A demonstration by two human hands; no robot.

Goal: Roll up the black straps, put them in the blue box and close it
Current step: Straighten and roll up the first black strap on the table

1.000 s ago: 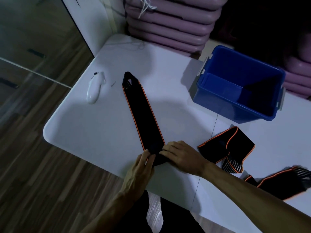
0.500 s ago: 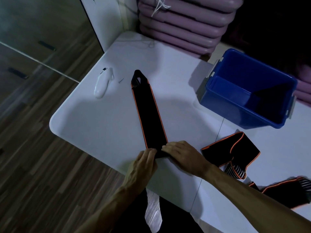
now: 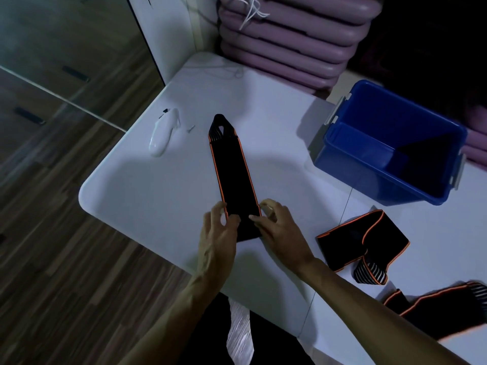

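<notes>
While the left hand (image 3: 217, 237) and right hand (image 3: 280, 231) pinch the near end of a black strap (image 3: 232, 177) from either side, it stretches flat away from them across the white table (image 3: 147, 196). Beyond the right hand sits the blue box (image 3: 390, 151) (open); two more straps (image 3: 361, 243) lie beside that wrist.

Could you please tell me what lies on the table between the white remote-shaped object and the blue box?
In the head view, the flat black strap lies between the white object and the blue box, with bare table on both sides of it.
</notes>
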